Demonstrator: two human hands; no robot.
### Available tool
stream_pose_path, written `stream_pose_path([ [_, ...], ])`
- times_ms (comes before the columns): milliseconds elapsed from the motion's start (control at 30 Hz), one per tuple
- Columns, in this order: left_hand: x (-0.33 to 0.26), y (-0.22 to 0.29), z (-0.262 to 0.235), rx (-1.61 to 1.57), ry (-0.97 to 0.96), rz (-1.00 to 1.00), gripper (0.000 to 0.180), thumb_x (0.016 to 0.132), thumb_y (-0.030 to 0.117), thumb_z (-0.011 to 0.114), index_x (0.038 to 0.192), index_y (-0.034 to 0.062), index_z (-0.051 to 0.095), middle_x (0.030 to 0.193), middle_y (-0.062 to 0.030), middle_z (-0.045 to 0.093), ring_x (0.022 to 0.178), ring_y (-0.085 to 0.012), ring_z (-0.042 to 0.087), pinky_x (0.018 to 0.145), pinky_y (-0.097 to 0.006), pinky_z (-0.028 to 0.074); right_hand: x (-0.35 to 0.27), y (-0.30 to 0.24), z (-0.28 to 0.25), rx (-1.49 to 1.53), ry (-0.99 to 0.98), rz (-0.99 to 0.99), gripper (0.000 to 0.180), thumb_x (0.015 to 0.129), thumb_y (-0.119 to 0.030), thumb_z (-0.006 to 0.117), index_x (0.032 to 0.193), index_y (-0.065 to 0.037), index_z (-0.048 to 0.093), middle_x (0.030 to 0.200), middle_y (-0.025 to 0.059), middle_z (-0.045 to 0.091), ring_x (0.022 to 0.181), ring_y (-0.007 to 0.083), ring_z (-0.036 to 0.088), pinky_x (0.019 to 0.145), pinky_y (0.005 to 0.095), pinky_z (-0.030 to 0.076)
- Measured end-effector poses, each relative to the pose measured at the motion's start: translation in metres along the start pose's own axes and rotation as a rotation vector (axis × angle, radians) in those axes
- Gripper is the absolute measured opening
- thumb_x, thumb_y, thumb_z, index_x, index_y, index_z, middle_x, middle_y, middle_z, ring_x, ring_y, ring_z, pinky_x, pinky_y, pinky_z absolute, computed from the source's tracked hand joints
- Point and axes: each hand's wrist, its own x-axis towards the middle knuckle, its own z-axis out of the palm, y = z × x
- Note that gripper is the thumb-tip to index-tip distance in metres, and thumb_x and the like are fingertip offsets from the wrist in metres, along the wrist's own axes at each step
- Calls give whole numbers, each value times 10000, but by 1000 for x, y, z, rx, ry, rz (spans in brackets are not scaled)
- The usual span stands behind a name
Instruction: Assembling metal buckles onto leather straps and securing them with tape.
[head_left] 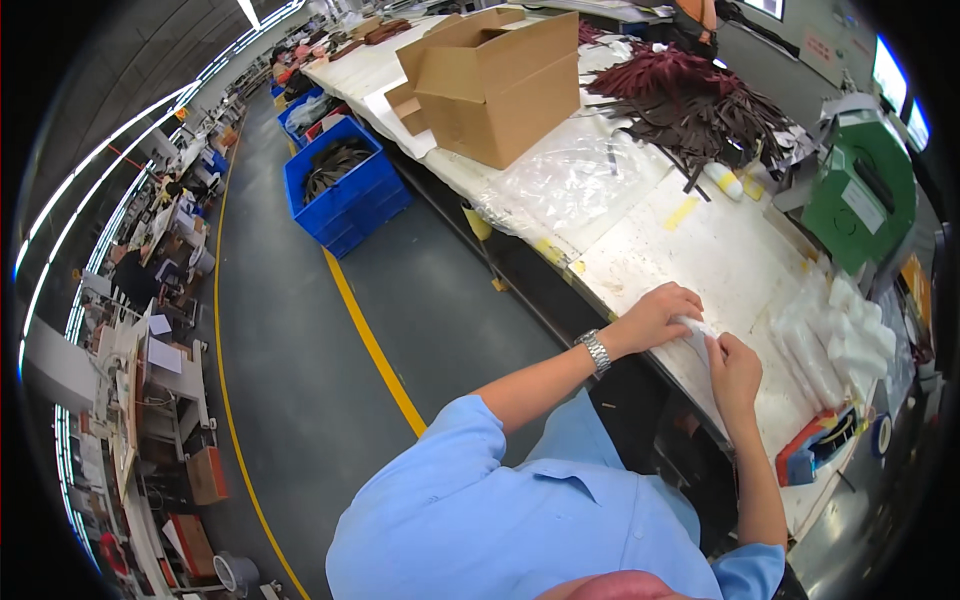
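Observation:
At the near edge of the white worktable [655, 255], my left hand [660, 314] and my right hand [735, 374] are close together. Between them is a small white piece [697, 345], thin like paper or plastic film; its exact kind is too small to make out. Both hands pinch it with bent fingers, the left at its far end and the right at its near side. A metal-banded watch [594, 352] circles my left wrist. Right of my hands lie clear plastic bags [800, 345] and crumpled white foam-like wrapping [858, 330].
An open cardboard box [520, 95], clear plastic film [570, 180], dark leather-like strips [700, 110] and a white bottle [722, 181] lie farther along the table. A green machine [862, 190] stands at right. Blue crates [345, 195] line the aisle floor [400, 320].

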Motion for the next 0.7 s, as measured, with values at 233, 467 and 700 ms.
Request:
stream_pose_path([
  [233,6,-13,-2,-22,-43,-24,300,805,80,839,1100,61,786,1202,-45,737,1149,-255,632,1021,-376,521,2,-1,10,-127,93,-124,317,1037,-278,642,832,-40,606,707,213,641,674,427,651,604,520,468],
  [467,12,-12,-1,-35,-55,-22,304,799,92,845,1097,68,792,1185,-39,744,1128,-248,637,1008,-371,521,11,6,19,-299,37,-252,223,1034,-234,623,911,-50,596,763,192,688,712,401,693,644,542,517],
  [700,10,-14,-2,-2,-49,8,311,804,103,839,1109,69,787,1172,-40,743,1111,-251,633,1004,-370,518,20,-2,10,-18,28,-3,367,994,-349,688,806,-34,671,743,203,667,692,413,656,636,513,477],
])
